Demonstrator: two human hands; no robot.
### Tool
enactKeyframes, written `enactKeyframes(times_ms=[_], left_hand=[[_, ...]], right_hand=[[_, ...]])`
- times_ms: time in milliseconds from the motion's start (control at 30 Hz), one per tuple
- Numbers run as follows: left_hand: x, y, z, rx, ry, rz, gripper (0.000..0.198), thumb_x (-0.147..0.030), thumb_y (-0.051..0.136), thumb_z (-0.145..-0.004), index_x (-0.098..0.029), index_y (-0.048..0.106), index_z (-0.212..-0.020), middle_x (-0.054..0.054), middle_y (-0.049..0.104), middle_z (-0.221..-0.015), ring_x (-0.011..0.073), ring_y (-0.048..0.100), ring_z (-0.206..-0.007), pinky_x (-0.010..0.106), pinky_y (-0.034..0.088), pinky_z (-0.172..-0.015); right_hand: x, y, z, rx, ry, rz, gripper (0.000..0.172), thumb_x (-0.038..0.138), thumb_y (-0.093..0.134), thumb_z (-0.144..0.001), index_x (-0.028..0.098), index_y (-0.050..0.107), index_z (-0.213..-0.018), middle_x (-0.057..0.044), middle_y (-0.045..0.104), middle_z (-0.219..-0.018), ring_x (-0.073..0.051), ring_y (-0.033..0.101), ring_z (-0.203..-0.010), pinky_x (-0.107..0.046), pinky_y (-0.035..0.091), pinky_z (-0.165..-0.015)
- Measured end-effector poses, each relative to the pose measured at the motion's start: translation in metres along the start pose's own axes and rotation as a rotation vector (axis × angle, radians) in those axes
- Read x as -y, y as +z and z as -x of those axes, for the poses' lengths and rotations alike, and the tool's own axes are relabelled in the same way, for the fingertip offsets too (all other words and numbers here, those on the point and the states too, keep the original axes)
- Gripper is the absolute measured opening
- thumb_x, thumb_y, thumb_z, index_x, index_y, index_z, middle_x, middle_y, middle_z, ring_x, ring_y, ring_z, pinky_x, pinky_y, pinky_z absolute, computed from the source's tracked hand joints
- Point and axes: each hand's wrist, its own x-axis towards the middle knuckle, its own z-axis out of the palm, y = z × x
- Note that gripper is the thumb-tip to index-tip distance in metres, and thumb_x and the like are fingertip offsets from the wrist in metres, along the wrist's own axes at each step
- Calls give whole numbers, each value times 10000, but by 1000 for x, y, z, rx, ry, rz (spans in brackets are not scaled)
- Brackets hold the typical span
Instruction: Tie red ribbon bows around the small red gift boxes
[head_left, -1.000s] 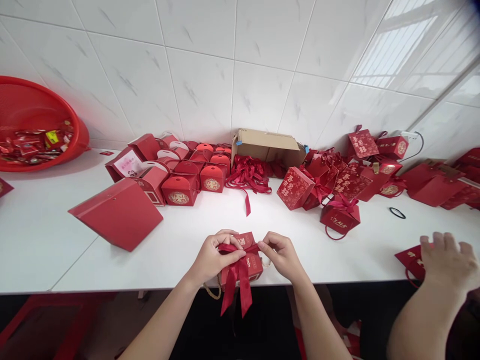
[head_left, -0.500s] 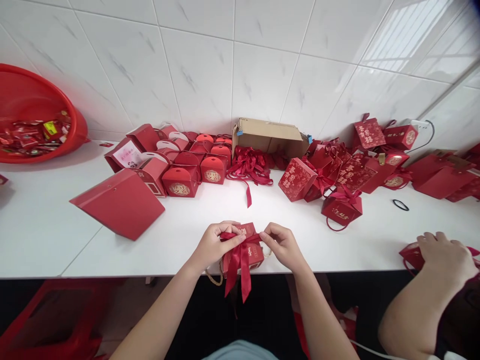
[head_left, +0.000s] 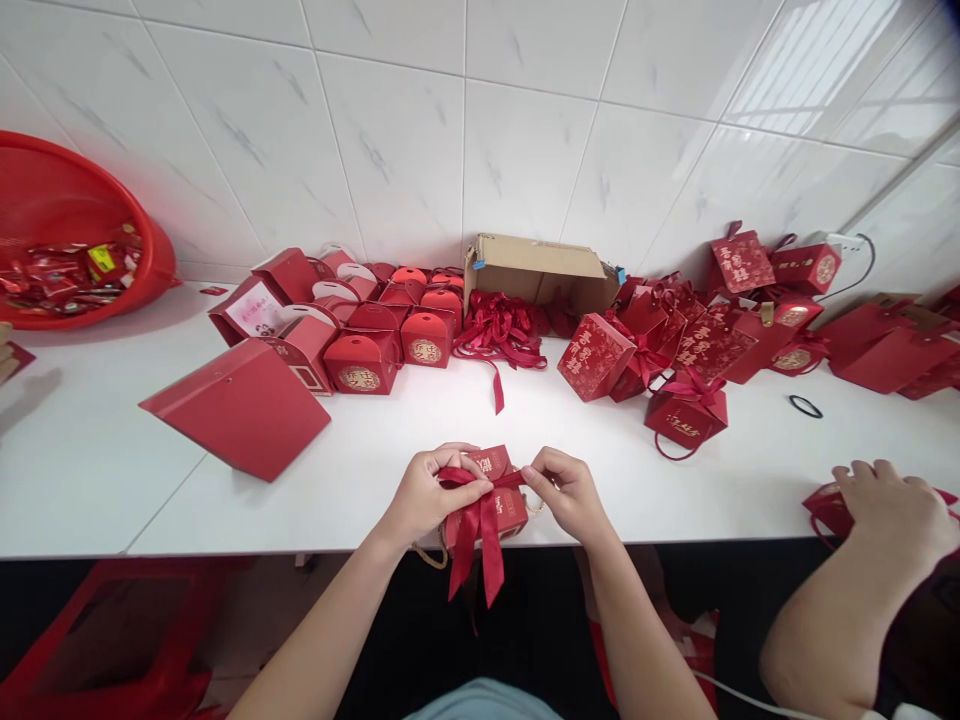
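Observation:
A small red gift box [head_left: 512, 513] with gold print sits at the table's front edge, right before me. Across its top runs a dark red ribbon [head_left: 489, 540], looped like a bow, its two tails hanging over the front side. My left hand [head_left: 435, 492] pinches the ribbon's left loop and knot between thumb and fingers. On the other side my right hand [head_left: 564, 490] grips the ribbon's right part between thumb and forefinger. A gold cord handle [head_left: 431, 556] shows beside the box at the lower left.
Red boxes [head_left: 364, 360] stand in rows at the back left, beside a larger red box [head_left: 240, 405]. A cardboard carton [head_left: 540, 256] holds loose ribbons [head_left: 502, 325]. Tied boxes [head_left: 686, 405] crowd the right. A red basin [head_left: 154, 265] holds packets. A co-worker's hand [head_left: 892, 505] rests over another box.
My hands hold nearly the same pose, with the right one shifted very slightly to the right. At the far left edge, something brownish has come into view.

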Motion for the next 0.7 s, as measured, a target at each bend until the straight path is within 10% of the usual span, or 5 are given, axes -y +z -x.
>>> enactKeyframes(times_ms=[700], left_hand=[[-9, -8, -1, 99, 117, -122, 311, -294, 662, -753, -194, 494, -511, 56, 721, -863, 238, 570, -1083, 365, 416, -950]], right_hand=[[2, -5, -1, 18, 28, 4, 303, 357, 517, -882, 188, 478, -634, 15, 444, -618, -116, 387, -579, -257, 327, -547]])
